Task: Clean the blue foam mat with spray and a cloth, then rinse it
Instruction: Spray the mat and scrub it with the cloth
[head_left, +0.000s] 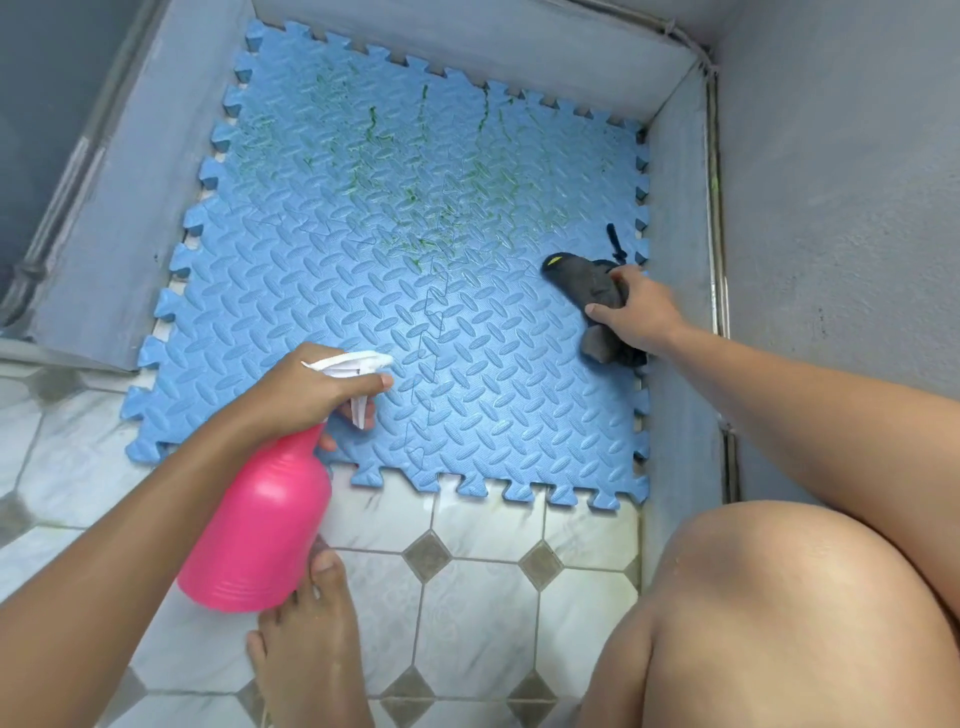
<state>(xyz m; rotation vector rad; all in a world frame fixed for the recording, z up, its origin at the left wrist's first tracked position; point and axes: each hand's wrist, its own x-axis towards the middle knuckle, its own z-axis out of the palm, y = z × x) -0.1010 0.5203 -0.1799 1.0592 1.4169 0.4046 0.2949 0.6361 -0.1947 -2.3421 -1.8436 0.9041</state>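
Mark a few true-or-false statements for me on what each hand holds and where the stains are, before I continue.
1. The left hand grips the pink spray bottle. True.
2. The right hand is empty. False: it holds a dark grey cloth.
3. Green stains streak the far half of the blue foam mat. True.
4. The cloth is at the mat's left edge. False: it is near the right edge, by the grey wall.
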